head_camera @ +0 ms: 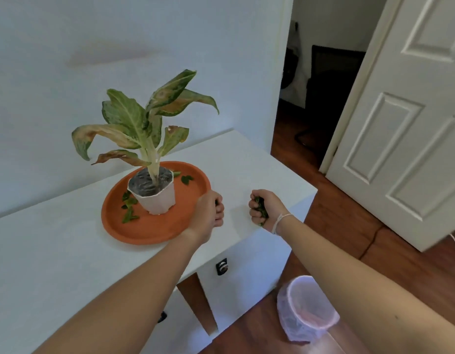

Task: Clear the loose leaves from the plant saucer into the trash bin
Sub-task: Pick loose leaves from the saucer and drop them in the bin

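right hand: the right hand (263, 209) is balled tight around a wad of picked leaves (261, 211), green showing between the fingers, raised over the bare white table (55, 251) near its right edge.
left hand: the left hand (211, 213) is curled into a fist at the saucer's near-right rim; a dark sliver shows at the knuckles, though what it grips, if anything, is too small to tell.
saucer: the terracotta plant saucer (170, 226) sits on the table near the wall, well back from the front edge.
pot: a white pot (157, 200) with a drooping, browning plant (142, 123) stands inside the saucer, left of centre.
loose leaves: a cluster of loose leaves (129, 208) lies on the saucer left of the pot; a few more (186, 179) lie behind it to the right.
trash bin: the trash bin (307, 311), lined with a pale bag, stands on the wood floor (349, 226) below the table's right corner, mouth open and unobstructed.
room: open tabletop spreads between the saucer and the right edge; a white door (413, 123) stands ajar beyond.
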The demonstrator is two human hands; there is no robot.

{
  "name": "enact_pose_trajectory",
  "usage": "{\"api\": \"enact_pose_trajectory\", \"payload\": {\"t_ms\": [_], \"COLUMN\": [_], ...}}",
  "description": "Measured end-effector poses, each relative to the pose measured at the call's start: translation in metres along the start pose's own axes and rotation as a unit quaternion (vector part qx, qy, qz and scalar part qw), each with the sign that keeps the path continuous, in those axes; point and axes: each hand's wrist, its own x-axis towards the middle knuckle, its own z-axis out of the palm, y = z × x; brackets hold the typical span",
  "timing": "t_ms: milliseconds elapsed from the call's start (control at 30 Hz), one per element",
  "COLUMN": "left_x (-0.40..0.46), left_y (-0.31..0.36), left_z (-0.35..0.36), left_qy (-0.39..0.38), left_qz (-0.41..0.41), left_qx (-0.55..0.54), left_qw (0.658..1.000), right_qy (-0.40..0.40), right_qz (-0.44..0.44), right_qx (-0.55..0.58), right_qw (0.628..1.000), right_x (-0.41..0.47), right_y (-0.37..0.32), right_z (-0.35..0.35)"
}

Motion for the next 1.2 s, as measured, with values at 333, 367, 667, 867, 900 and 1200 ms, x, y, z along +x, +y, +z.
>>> {"api": "enact_pose_trajectory", "payload": {"t_ms": [333, 367, 667, 867, 900, 1200], "left_x": [0.030, 0.033, 0.061, 0.093, 0.101, 0.186], "left_y": [-0.026, -0.032, -0.108, -0.201, -0.216, -0.384], "left_z": [0.148, 0.167, 0.273, 0.295, 0.297, 0.292], "left_qy": [-0.094, -0.103, -0.106, -0.036, -0.026, 0.025], "left_qz": [-0.007, -0.018, -0.183, -0.304, -0.317, -0.418], "left_qx": [0.052, 0.054, 0.004, 0.013, 0.012, 0.020], "left_qw": [0.994, 0.993, 0.977, 0.952, 0.948, 0.908], "right_qy": [0.072, 0.078, 0.159, 0.259, 0.278, 0.388], "right_qz": [-0.033, -0.034, 0.037, 0.130, 0.144, 0.199], "right_qx": [0.050, 0.058, 0.123, 0.171, 0.179, 0.311], "right_qw": [0.996, 0.995, 0.979, 0.942, 0.933, 0.844], "right_x": [-0.011, -0.010, 0.001, 0.020, 0.025, 0.116], "right_y": [-0.041, -0.045, -0.024, 0.052, 0.064, 0.188], "right_z": [-0.129, -0.150, -0.284, -0.345, -0.353, -0.430]}}
